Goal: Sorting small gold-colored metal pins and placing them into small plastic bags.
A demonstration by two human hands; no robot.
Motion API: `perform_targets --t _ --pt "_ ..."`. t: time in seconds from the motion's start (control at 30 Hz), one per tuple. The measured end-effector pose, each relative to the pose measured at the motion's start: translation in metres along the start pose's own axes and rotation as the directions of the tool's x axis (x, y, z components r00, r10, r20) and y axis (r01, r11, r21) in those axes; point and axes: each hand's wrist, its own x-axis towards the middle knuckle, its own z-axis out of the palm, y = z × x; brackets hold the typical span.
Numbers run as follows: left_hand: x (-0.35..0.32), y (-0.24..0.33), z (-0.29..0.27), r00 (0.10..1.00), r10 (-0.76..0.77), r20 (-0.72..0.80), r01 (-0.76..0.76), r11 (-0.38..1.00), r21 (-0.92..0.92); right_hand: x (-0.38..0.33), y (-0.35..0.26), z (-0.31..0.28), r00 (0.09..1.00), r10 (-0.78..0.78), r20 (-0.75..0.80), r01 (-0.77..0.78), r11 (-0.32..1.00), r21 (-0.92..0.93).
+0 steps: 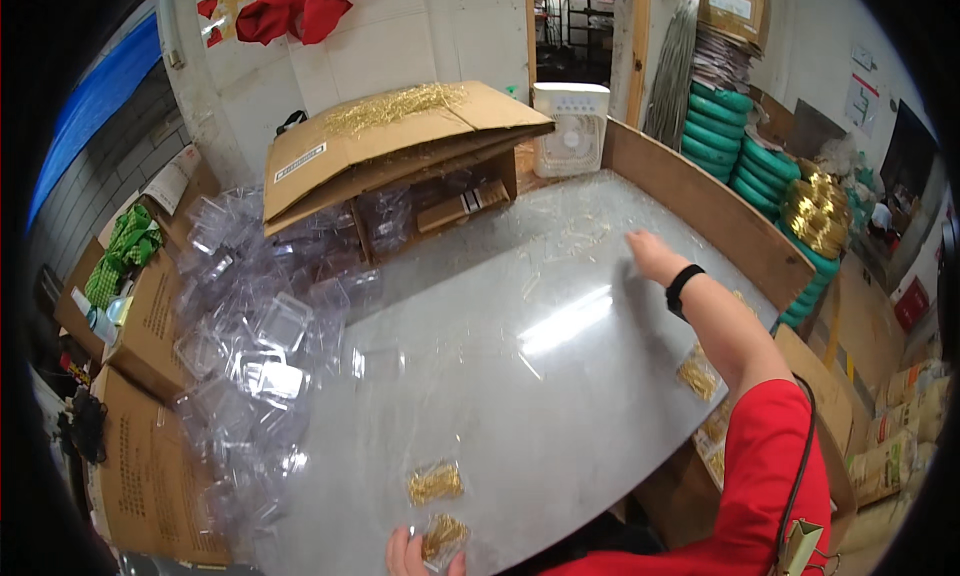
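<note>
At the near edge of the grey metal table (450,376), my left hand (405,554) has its fingers and thumb around a small clear plastic box (443,538) of thin gold-coloured pieces. Just beyond it lies a second clear box (435,483) with similar contents. My right hand (655,258) is stretched over the table's far right part, its fingers drawn together; whether they hold anything cannot be made out. Thin gold pieces (575,236) lie scattered on the tabletop to its left. Another filled clear box (696,374) rests by the right edge, below my right forearm.
Empty clear plastic boxes (265,346) are heaped along the left side. An opened-out cardboard carton (400,146) at the back bears a pile of gold strands (395,108). A white fan (571,131) stands beside it. A wooden board (700,211) borders the right side.
</note>
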Motion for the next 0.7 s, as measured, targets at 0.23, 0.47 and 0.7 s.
perform_targets --t 0.23,0.47,0.7 --pt "-0.006 -0.011 0.001 0.999 0.034 -0.018 -0.033 0.997 0.067 0.040 0.104 0.012 0.895 0.394 0.210 -0.403 0.915 -0.004" --pt "-0.011 -0.012 0.003 0.998 -0.033 0.053 0.027 0.994 0.103 0.092 0.086 0.055 0.863 0.390 0.321 -0.458 0.873 0.170" --pt "-0.017 -0.024 0.000 0.993 -0.027 0.114 0.016 0.995 0.100 0.121 -0.083 0.048 0.927 -0.274 0.254 0.224 0.952 0.210"
